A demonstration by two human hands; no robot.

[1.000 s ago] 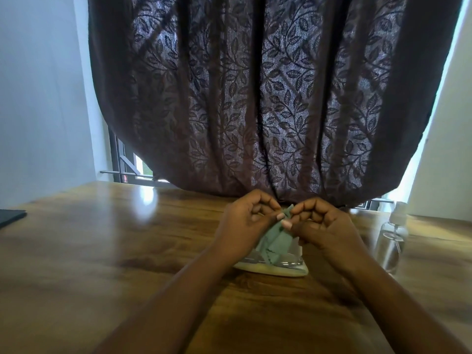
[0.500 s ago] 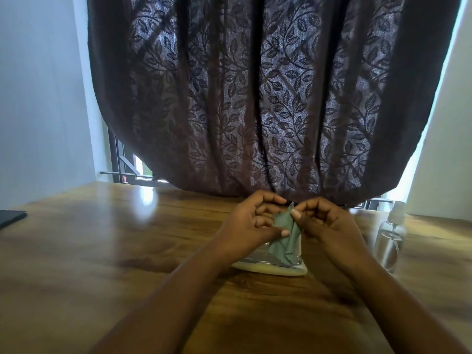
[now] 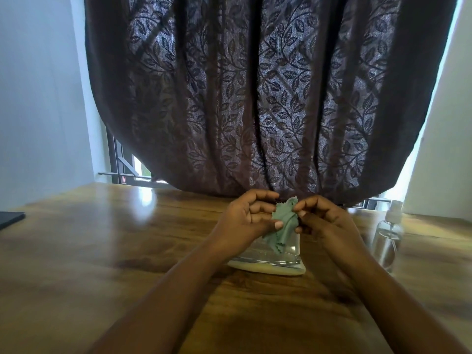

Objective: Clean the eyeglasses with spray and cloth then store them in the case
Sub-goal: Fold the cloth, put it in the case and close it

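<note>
The left hand (image 3: pixel 245 221) and the right hand (image 3: pixel 324 221) are raised together above the table (image 3: pixel 127 251), each pinching one side of the green cloth (image 3: pixel 284 223) between thumb and curled fingers. The cloth hangs crumpled between them, over the pale case (image 3: pixel 268 267) lying near the table's far edge. A clear spray bottle (image 3: pixel 388 233) stands upright toward the far right corner. The eyeglasses cannot be made out. A dark leaf-patterned curtain (image 3: pixel 255 98) hangs behind the table.
</note>
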